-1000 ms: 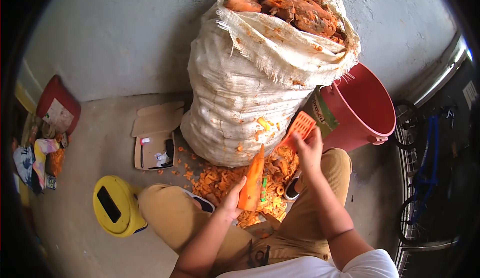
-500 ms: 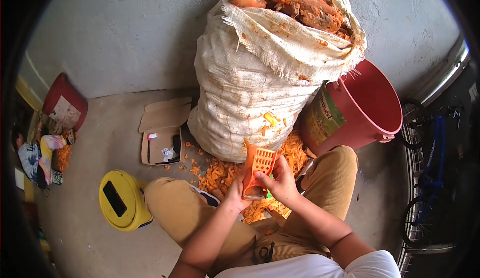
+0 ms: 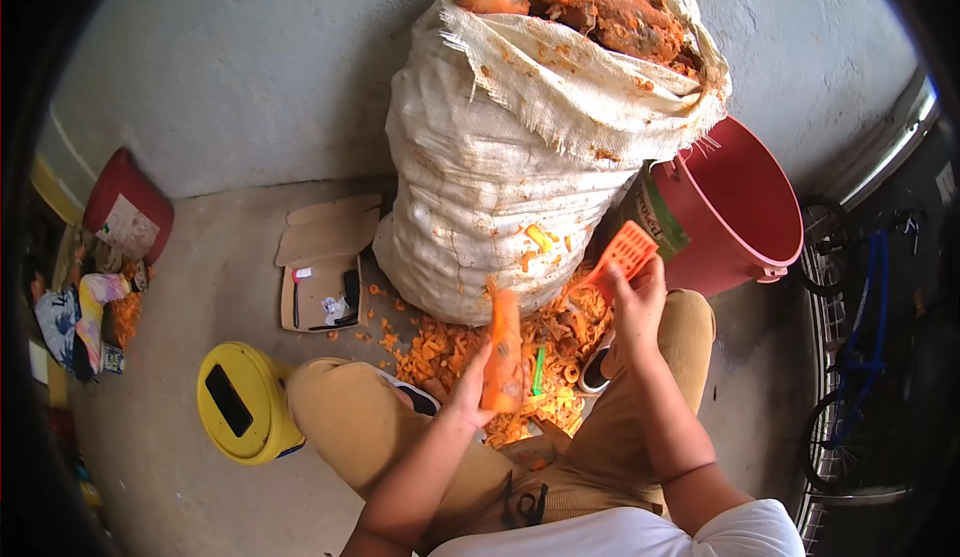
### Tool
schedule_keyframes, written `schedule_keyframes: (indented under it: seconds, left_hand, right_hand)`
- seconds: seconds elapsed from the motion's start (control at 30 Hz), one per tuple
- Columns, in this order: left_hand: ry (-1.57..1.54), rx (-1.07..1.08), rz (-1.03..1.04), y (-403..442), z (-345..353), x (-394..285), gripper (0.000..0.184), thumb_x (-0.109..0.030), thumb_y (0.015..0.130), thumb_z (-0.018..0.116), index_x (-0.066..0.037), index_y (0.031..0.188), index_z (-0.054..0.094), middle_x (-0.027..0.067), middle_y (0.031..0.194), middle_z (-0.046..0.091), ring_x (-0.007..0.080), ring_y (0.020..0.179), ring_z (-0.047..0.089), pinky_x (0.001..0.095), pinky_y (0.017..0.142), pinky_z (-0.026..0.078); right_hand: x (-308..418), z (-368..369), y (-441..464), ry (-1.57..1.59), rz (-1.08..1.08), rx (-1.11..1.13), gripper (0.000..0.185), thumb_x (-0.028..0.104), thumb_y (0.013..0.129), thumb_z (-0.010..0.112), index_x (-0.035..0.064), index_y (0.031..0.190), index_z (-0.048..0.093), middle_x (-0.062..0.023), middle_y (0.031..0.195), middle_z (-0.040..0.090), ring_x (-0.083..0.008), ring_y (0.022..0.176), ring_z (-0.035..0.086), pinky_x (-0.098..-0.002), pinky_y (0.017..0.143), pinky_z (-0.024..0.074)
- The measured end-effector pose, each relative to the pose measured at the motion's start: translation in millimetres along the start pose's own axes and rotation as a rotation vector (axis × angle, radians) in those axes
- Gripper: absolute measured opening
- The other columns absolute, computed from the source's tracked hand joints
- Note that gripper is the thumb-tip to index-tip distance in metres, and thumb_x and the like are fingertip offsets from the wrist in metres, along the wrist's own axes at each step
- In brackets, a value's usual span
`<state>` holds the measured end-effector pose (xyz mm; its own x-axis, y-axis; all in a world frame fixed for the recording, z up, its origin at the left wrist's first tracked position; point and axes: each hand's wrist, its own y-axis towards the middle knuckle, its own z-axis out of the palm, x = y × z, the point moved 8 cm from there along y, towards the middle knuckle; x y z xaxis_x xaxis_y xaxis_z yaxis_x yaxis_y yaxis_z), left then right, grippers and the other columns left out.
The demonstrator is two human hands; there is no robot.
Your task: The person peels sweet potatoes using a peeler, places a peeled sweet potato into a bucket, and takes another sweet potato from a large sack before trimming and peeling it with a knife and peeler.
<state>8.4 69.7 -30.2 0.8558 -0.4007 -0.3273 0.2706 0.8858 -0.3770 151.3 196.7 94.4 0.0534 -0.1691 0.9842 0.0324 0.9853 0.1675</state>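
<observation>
My left hand [image 3: 470, 387] is closed around a thick carrot [image 3: 505, 352], which stands nearly upright over my lap and is patchy orange on its surface. My right hand [image 3: 640, 302] grips an orange plastic grater-like peeler [image 3: 630, 249] with rows of slots, held up and to the right, apart from the carrot. Between my legs lies a heap of orange peelings [image 3: 440, 352]. A green strip-shaped object [image 3: 539, 371] rests on the heap; its kind is unclear. Behind it stands a large white woven sack [image 3: 470, 187], filled at the top with unpeeled carrots [image 3: 610, 17].
A red bucket [image 3: 720, 227] is right of the sack. Left are an open cardboard box [image 3: 325, 242] and a yellow tub [image 3: 265, 397] with a phone [image 3: 229, 398] on its lid. Another person [image 3: 85, 317] sits at far left near a red container [image 3: 130, 207]. A blue bicycle [image 3: 870, 327] stands right.
My right hand has lifted the peeler off the carrot, up and to the right. The carrot stays in my left hand and is now fully uncovered.
</observation>
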Motion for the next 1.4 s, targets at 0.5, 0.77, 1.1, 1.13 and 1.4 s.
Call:
schedule_keyframes:
  seconds: [0.5,0.77,1.1,1.13,1.4]
  left_hand:
    - [-0.057,0.12,-0.058,4,9,14,0.045,-0.045,0.083,0.038,-0.007,0.106,0.047,0.0089,0.094,0.055,0.0201,0.076,0.056,0.0375,0.052,0.05]
    - [-0.142,0.118,-0.032,9,10,9,0.042,-0.041,0.084,0.04,-0.008,0.109,0.047,0.0063,0.097,0.055,0.0172,0.08,0.056,0.033,0.062,0.049]
    - [-0.237,0.358,-0.087,2,23,10,0.044,-0.044,0.084,0.036,-0.009,0.108,0.048,0.0064,0.096,0.055,0.0183,0.082,0.056,0.0379,0.063,0.05]
    - [-0.196,0.163,-0.115,1,7,18,0.045,-0.045,0.084,0.034,-0.008,0.108,0.047,0.0089,0.091,0.056,0.0215,0.076,0.057,0.0405,0.054,0.05]
    - [-0.187,0.135,-0.055,5,15,7,0.042,-0.043,0.083,0.04,-0.006,0.103,0.048,0.0069,0.09,0.056,0.0167,0.074,0.057,0.0351,0.056,0.05]
  right_hand:
    - [-13,45,-46,-0.215,-0.182,0.191,0.034,0.008,0.077,0.059,-0.0019,0.102,0.039,-0.0114,0.093,0.053,-0.0155,0.08,0.055,-0.0267,0.067,0.0466]
    - [6,64,-60,0.048,0.011,0.431,0.037,0.006,0.078,0.057,-0.0008,0.108,0.036,-0.0085,0.1,0.051,-0.0129,0.089,0.052,-0.0273,0.077,0.0443]
    - [-12,60,-68,-0.181,-0.181,0.288,0.036,0.007,0.077,0.059,-0.0026,0.105,0.038,-0.0091,0.095,0.052,-0.0119,0.087,0.05,-0.0251,0.075,0.0429]
    - [-8,50,-52,-0.083,-0.141,0.187,0.033,0.005,0.078,0.057,-0.0022,0.104,0.038,-0.0097,0.094,0.053,-0.0124,0.087,0.051,-0.025,0.075,0.0433]
    - [9,62,-62,-0.02,-0.081,0.383,0.038,0.008,0.076,0.06,-0.002,0.106,0.038,-0.0109,0.094,0.055,-0.0158,0.085,0.055,-0.0278,0.073,0.0465]
